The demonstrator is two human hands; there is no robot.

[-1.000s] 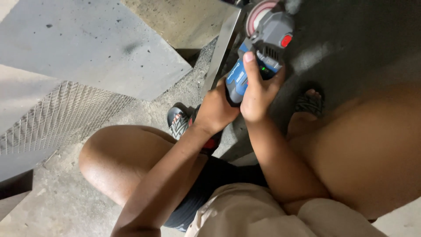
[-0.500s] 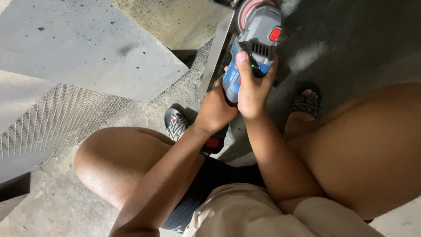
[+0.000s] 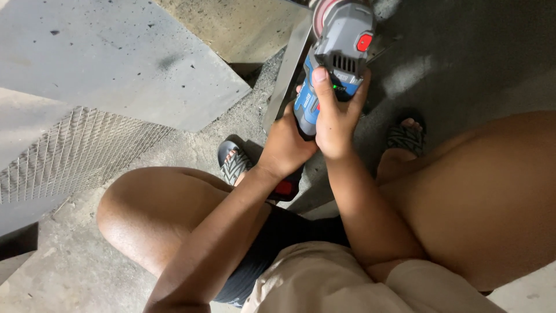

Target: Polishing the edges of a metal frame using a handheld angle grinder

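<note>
I squat over a concrete floor and hold a blue and grey cordless angle grinder point(image 3: 339, 52) with both hands. My right hand point(image 3: 336, 116) wraps the front of the blue body, thumb up near a small green light. My left hand point(image 3: 285, 145) grips the rear of the body, just above the red and black battery point(image 3: 286, 188). The grinder's disc point(image 3: 322, 13) is at the top edge of the view, next to a long grey metal strip point(image 3: 288, 72) lying on the floor.
Flat grey sheets point(image 3: 116, 64) and a piece of expanded metal mesh point(image 3: 69, 153) lie to the left. A tan sheet point(image 3: 237, 26) lies at the top. My sandalled feet point(image 3: 234, 165) rest on the concrete, and my knees fill the lower view.
The grinder and both hands have shifted up and away from me, so the disc now sits partly cut off by the top edge. My grip is unchanged.
</note>
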